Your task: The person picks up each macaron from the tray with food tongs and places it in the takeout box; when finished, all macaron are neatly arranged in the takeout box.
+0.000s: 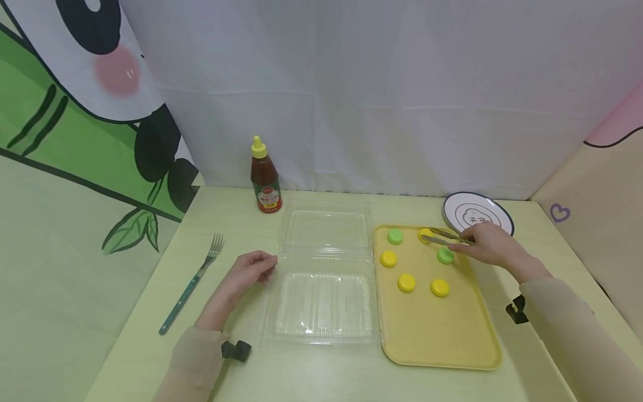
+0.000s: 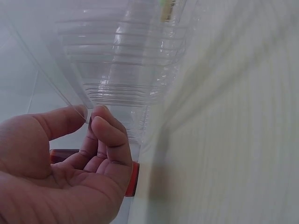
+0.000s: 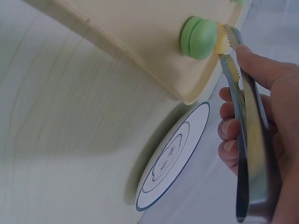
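In the head view my right hand (image 1: 486,243) holds metal tongs (image 1: 448,238) over the back of a yellow tray (image 1: 439,338). The serrated tips are at a yellow macaron (image 1: 425,234); the right wrist view shows them spread beside it, with a green macaron (image 3: 199,38) nearer the camera. Another green macaron (image 1: 394,237) and several yellow ones, among them a front yellow macaron (image 1: 440,288), lie on the tray. My left hand (image 1: 247,272) pinches the left rim of a clear plastic clamshell box (image 1: 321,339) between thumb and fingertips; its lid (image 1: 325,229) lies folded back.
Behind the tray, at the right, stands a white plate (image 1: 454,207) with a dark blue rim. A sauce bottle (image 1: 266,181) with a yellow cap stands behind the box's left side. A green-handled fork (image 1: 192,285) lies left of my left hand. Cloth hangs along the table's back edge.
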### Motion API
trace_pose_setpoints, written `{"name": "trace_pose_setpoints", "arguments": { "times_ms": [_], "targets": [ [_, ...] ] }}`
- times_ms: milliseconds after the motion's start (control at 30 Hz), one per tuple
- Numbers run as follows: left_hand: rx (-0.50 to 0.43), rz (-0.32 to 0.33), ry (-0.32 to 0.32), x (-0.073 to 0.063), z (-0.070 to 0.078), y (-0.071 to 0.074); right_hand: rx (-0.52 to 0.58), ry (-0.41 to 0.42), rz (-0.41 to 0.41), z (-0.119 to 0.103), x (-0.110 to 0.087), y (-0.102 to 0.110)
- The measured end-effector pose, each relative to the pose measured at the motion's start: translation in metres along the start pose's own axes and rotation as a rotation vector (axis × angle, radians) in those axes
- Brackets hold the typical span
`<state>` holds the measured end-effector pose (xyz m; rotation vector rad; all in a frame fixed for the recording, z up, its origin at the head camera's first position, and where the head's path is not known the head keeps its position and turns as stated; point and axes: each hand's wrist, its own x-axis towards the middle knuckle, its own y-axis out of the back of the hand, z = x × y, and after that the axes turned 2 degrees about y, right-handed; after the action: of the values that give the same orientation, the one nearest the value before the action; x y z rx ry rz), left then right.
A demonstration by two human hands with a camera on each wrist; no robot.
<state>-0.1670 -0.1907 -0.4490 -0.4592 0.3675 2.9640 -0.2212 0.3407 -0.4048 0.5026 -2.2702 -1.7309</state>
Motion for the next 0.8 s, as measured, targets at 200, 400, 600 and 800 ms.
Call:
{"name": "trace_pose_setpoints", "arguments": {
  "times_ms": [200, 400, 600, 800],
  "targets": [
    [-0.004, -0.004, 0.002, 0.001, 0.0, 0.0, -0.014, -0.002, 0.001, -0.001, -0.001, 0.0],
    [-0.005, 0.0, 0.012, 0.001, 0.0, -0.001, -0.016, 0.031, -0.003, -0.004, -0.001, 0.003],
    [-0.002, -0.001, 0.011, 0.002, -0.001, 0.0, -0.008, 0.037, -0.027, -0.006, -0.001, 0.011],
    [0.003, -0.008, 0.001, 0.001, 0.0, 0.0, -0.017, 0.061, -0.02, -0.006, -0.001, 0.015]
  ]
}}
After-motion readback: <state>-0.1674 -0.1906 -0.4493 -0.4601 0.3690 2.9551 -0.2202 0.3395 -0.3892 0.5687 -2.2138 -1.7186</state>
